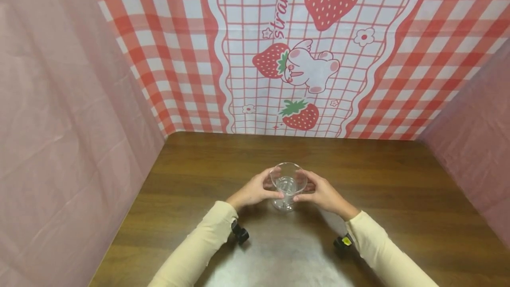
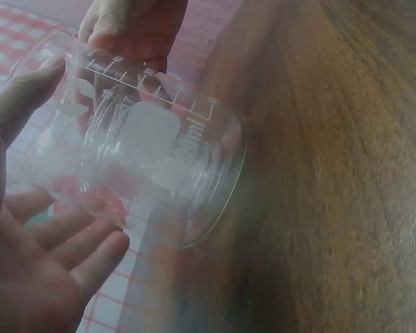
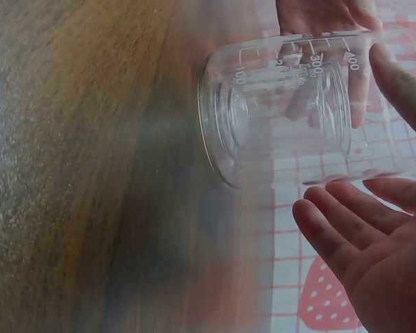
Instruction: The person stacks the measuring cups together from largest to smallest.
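Observation:
A clear glass beaker (image 1: 289, 172) with white measuring marks stands upright at the middle of the table, base close to the wood. Inside it sits at least one smaller glass vessel (image 3: 291, 104), whose rings show through the wall. From the left, my left hand (image 1: 256, 189) holds the beaker between thumb and fingers, the thumb (image 2: 35, 90) lying along the upper wall. Opposite it, my right hand (image 1: 324, 193) holds the other side, with its thumb (image 3: 395, 83) at the front and its fingers (image 3: 347, 229) spread along the far side.
The brown wooden table (image 1: 199, 158) ends at a red-and-white checked cloth (image 1: 191, 56) with strawberry prints behind. Pink cloths hang at the left (image 1: 59, 123) and right (image 1: 470, 127). Dark wrist cameras (image 1: 241, 234) sit under both cream sleeves (image 1: 195, 251).

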{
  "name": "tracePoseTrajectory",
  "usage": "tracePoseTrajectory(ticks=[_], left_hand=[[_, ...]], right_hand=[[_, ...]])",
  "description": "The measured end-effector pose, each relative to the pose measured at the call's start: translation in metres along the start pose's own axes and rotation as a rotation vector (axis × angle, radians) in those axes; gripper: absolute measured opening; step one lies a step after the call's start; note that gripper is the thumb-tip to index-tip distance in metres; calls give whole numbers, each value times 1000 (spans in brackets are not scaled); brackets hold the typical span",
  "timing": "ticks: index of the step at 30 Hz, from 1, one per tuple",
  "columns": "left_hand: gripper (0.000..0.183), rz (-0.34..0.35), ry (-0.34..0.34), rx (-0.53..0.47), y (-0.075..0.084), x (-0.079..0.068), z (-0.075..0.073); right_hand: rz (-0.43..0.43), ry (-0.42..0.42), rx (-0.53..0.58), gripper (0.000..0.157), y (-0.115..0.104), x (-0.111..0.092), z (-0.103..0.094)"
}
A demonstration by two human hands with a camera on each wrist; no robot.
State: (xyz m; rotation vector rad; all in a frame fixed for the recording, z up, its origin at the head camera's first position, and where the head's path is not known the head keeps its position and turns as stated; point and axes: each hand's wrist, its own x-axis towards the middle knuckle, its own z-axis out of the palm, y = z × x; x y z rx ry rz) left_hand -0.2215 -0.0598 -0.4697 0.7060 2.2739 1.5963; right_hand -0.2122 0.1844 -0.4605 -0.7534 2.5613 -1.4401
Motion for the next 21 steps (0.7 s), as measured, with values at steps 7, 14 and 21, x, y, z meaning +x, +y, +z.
tracePoseTrajectory(ticks=[7,14,21], left_hand=[[90,-4,-2,12,1,-4,-1],[89,-7,77,137,0,-13,-11],[79,-41,153,220,4,-26,-28]], right_hand=[[-4,1,-4,77,0,-1,-4],[-63,79,-60,68,-1,-2,-12],[-84,191,-123,43,0,-2,-21]])
